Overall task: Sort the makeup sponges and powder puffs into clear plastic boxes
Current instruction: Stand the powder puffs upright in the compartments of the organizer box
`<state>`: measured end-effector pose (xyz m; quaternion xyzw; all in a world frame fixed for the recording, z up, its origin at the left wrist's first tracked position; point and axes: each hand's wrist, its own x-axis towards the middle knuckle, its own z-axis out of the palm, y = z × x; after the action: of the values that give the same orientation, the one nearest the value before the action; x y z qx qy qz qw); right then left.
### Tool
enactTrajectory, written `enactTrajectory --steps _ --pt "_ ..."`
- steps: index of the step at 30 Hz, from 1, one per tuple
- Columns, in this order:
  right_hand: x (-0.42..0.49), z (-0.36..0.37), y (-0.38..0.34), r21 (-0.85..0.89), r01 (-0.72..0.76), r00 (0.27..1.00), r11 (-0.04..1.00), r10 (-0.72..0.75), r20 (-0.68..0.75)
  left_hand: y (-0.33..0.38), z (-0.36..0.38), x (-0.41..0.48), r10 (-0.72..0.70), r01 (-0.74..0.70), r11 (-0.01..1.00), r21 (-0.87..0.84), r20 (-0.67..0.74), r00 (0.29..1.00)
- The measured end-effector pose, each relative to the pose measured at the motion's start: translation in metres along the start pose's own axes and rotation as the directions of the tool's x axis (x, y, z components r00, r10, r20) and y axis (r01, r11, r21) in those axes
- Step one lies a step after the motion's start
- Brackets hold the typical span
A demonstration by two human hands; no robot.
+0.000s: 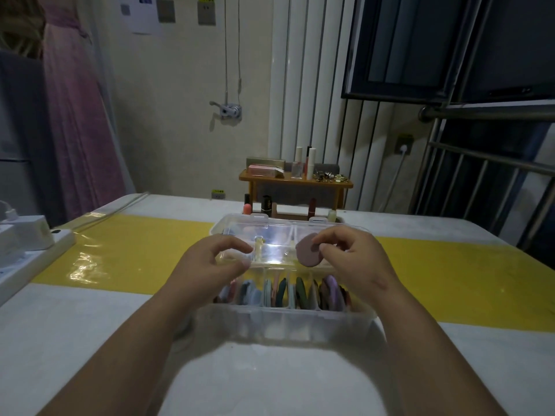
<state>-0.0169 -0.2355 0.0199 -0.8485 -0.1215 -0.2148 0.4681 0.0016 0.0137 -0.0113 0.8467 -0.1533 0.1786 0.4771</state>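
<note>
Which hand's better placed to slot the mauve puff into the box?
Right. The right hand pinches the mauve puff just above the clear box; the left hand seems to pinch the lid and holds no puff.

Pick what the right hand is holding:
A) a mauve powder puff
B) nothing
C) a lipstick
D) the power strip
A: the right hand pinches a mauve powder puff between thumb and fingertips, above the clear box already filled with upright puffs.
</note>
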Motion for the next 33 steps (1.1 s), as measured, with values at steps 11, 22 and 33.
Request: enactTrajectory --steps 11,22,33 --pt "0.000 -0.019 0.004 -0.078 -0.194 0.969 0.978 0.179 -0.171 -0.007 0.000 0.004 -0.044 0.052 0.998 0.047 -0.155 0.987" --pt "-0.002 -0.022 -0.001 -0.321 -0.310 0.949 0.895 0.314 -0.042 -0.011 -0.006 0.006 -0.099 0.079 0.991 -0.110 -0.191 0.977" --pt "-0.002 -0.025 -0.001 -0.331 -0.345 0.936 0.878 0.345 -0.061 -0.006 -0.006 0.005 -0.162 0.128 0.973 -0.191 -0.173 0.972"
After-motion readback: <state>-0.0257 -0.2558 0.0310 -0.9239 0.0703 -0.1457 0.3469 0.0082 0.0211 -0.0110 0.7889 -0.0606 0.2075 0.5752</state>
